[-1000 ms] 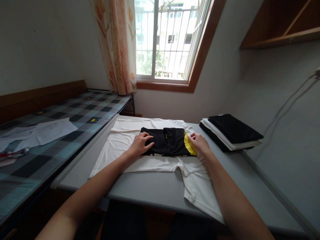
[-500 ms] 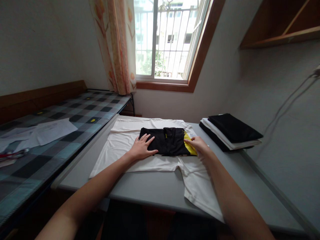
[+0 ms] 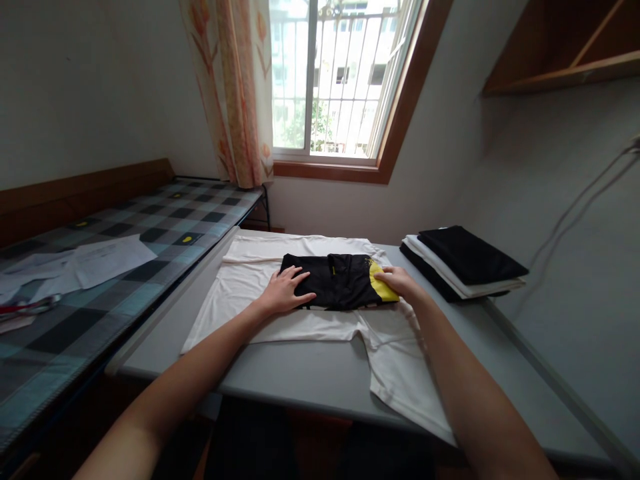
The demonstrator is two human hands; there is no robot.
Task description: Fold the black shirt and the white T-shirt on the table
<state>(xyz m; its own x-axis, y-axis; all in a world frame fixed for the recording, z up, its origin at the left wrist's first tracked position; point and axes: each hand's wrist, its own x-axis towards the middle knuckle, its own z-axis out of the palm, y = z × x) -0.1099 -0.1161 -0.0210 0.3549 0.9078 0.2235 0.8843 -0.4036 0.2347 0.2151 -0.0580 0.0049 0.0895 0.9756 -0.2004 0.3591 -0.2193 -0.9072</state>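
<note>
Folded black garment (image 3: 340, 283) with a yellow band at its right end, a neat flat rectangle lying on a spread white shirt (image 3: 300, 293) mid-counter (image 3: 310, 377). Left hand (image 3: 286, 292) flat on its left end, fingers spread. Right hand (image 3: 403, 283) on the yellow end, fingers together, laid flat.

Bare grey tabletop (image 3: 310, 380) along the near edge and right side, folded stack (image 3: 463, 263) blocking the far right corner, white shirt (image 3: 240, 293) covering the middle
</note>
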